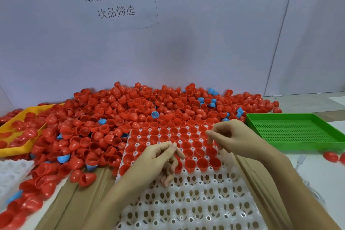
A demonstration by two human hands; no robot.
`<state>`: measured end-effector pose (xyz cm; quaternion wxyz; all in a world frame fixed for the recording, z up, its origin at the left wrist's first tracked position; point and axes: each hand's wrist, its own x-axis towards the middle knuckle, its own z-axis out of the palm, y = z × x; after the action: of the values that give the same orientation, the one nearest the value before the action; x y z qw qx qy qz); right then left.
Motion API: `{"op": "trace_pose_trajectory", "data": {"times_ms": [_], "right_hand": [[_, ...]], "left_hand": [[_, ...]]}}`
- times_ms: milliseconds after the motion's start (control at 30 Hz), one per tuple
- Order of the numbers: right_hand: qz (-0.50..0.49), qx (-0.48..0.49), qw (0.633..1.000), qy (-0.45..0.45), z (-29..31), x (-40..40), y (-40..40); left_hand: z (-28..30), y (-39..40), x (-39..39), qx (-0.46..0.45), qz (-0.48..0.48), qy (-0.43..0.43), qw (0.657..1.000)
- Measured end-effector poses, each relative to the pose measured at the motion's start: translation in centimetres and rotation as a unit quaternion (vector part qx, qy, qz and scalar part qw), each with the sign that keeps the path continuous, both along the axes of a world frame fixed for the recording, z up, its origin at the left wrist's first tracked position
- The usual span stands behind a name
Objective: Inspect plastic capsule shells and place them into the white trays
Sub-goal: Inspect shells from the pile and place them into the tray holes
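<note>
I see the shell heap [130, 114] behind the socket tray [186, 201], one bin [16, 147] left, another [291, 130] right.

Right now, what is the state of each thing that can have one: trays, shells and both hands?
white tray: far rows filled with red shells, near rows empty
red shells in the tray: seated, open side up
loose shell heap: unsorted, mostly red, a few blue
green tray: nothing in it
yellow tray: holds some red shells
left hand: over the tray, fingers loosely curled, holds nothing visible
right hand: over the tray, holds nothing visible
</note>
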<state>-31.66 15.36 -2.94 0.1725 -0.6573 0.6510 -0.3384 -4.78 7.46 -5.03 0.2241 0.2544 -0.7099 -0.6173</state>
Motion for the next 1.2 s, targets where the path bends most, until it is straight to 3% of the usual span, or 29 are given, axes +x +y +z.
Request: {"op": "trace_pose_trajectory", "data": {"times_ms": [133,233,367,500,567,700,833,933,1100,1200], "right_hand": [[-0.041,-0.087,0.995,-0.008,-0.1,0.9,-0.4],[-0.044,-0.101,0.994,0.005,-0.5,1.5,-0.7],[-0.033,-0.102,0.994,0.004,-1.1,2.2,-1.1],[-0.029,-0.101,0.994,0.008,-1.5,2.4,-1.3],[-0.03,-0.095,0.995,0.011,-1.6,2.2,-1.4],[-0.037,-0.097,0.994,0.019,-1.6,2.1,-1.4],[-0.03,-0.097,0.995,0.019,-1.7,2.3,-1.4],[-0.032,-0.1,0.994,0.023,-1.8,2.3,-1.4],[-0.029,-0.103,0.994,0.021,-1.8,2.4,-1.4],[-0.03,-0.101,0.994,0.021,-1.9,2.3,-1.4]], "left_hand": [[1.1,-1.2,-0.2,-0.009,0.029,-0.018,0.999],[2.5,-3.2,-1.4,-0.111,0.082,-0.051,0.989],[3.5,-7.5,-4.8,-0.341,0.178,-0.114,0.916],[3.8,-12.9,-7.2,-0.461,0.114,-0.243,0.846],[3.5,-15.0,-7.8,-0.472,0.089,-0.292,0.827],[2.2,-16.9,-9.2,-0.472,0.065,-0.316,0.82],[2.2,-16.4,-11.3,-0.471,-0.021,-0.31,0.826],[2.4,-15.7,-13.1,-0.429,-0.096,-0.373,0.817],[1.5,-15.5,-14.0,-0.479,-0.026,-0.346,0.806],[1.4,-15.9,-13.4,-0.479,-0.01,-0.313,0.82]]}}
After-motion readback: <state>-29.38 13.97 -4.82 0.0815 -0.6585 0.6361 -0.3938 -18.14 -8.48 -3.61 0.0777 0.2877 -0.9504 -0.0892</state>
